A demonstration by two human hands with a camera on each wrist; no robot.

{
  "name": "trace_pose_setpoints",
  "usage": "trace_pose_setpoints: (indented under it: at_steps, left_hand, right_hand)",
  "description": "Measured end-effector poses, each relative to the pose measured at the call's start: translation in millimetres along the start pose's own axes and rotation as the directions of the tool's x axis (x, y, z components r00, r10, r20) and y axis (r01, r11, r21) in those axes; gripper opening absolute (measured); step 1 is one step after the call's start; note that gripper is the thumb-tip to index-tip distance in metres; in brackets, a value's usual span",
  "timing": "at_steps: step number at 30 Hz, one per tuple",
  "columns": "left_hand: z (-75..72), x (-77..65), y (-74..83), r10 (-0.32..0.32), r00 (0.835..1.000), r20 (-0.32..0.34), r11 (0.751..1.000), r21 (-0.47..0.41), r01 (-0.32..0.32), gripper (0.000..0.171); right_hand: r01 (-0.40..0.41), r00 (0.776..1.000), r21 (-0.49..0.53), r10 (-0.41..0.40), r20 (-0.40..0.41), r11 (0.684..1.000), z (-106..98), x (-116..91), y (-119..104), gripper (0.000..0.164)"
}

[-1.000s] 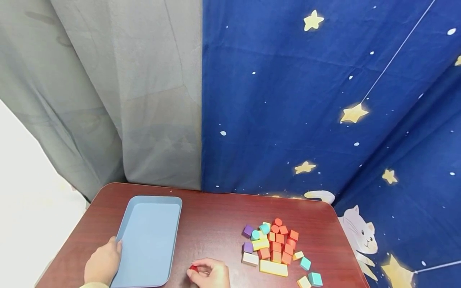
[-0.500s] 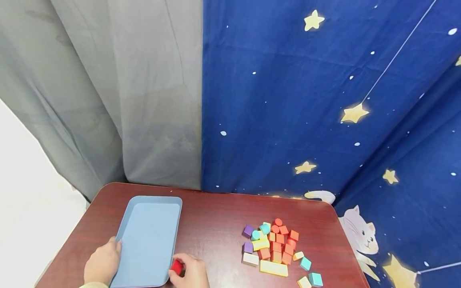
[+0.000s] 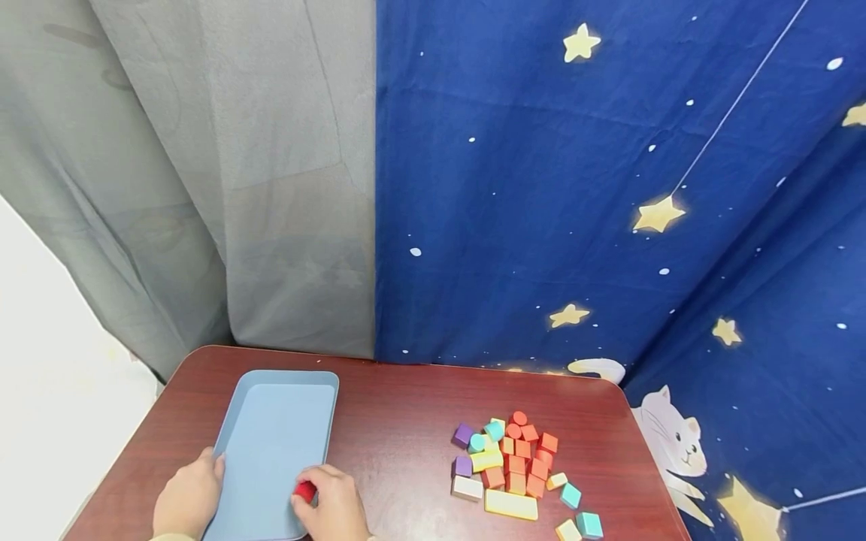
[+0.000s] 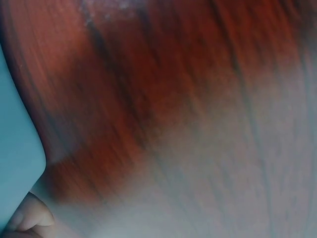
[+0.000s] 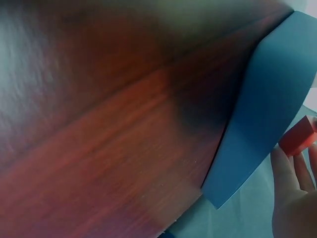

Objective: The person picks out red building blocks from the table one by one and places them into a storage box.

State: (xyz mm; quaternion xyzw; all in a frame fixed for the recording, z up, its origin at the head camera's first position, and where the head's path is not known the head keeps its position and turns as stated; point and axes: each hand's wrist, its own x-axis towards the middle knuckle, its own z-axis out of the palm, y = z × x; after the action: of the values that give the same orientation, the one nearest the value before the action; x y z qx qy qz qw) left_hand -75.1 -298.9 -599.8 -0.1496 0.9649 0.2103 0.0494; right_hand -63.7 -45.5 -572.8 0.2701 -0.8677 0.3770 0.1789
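In the head view a light blue tray (image 3: 280,421) lies on the left part of the table. My left hand (image 3: 188,494) grips its left side wall, thumb over the rim; in the left wrist view a finger (image 4: 30,213) shows under the tray's edge. My right hand (image 3: 334,502) is over the tray's right side and pinches a red block (image 3: 306,491) between thumb and fingers. That red block (image 5: 298,136) has flat faces in the right wrist view, held just past the tray's side wall (image 5: 267,94). Part of it is hidden by the fingers.
On the right of the dark red table (image 3: 392,421) lies a group of blocks: several red ones (image 3: 522,449), purple ones (image 3: 463,435), a long yellow one (image 3: 510,505), a white one (image 3: 467,488) and turquoise ones (image 3: 589,525). Curtains (image 3: 507,188) hang behind the table.
My right hand has carried the red block leftward from the table across the tray's right rim to above the tray. My left hand keeps its hold on the tray.
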Motion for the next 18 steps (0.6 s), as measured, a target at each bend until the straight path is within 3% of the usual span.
trace_pose_setpoints:
  at_steps: [10, 18]
  left_hand:
    - [-0.2, -0.8, 0.9, -0.004, 1.000, 0.030, 1.000, 0.001, 0.004, 0.051]
    - [-1.0, -3.4, 1.3, 0.004, 1.000, 0.007, 1.000, -0.030, -0.004, 0.053]
  right_hand:
    - [0.193, 0.980, -0.189, -0.181, 0.079, 0.963, 8.8, 11.6, 3.9, 0.011]
    - [0.284, 0.956, -0.273, -0.250, 0.154, 0.919, 17.4, 22.1, 12.3, 0.007]
